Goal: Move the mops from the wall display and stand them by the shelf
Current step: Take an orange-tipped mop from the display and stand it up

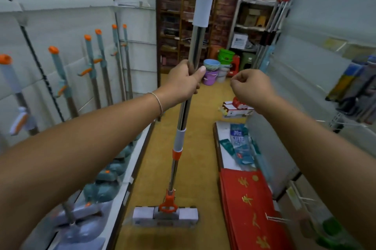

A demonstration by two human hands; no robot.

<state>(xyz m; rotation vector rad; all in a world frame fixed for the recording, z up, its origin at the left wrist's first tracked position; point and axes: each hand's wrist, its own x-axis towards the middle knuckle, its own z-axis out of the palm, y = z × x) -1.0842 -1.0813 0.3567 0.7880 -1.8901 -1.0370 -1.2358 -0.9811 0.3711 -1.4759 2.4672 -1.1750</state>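
I hold one mop (184, 111) upright in the middle of the aisle, my left hand (184, 81) wrapped around its steel pole. Its grey and orange grip rises out of view at the top, and its white sponge head (165, 215) hangs just above the yellow floor. My right hand (249, 87) hovers to the right of the pole with fingers curled, holding nothing. Several more mops (61, 78) with orange caps stand in a row against the white wall display on the left, their grey heads (101, 188) resting on its base.
A white shelf unit (305, 87) lines the right side, with wire hooks and hanging goods. Red packets (246, 205), blue packs and small boxes lie on the floor along it. Stacked plastic buckets (212, 72) and full shelves (177, 15) close the aisle's far end.
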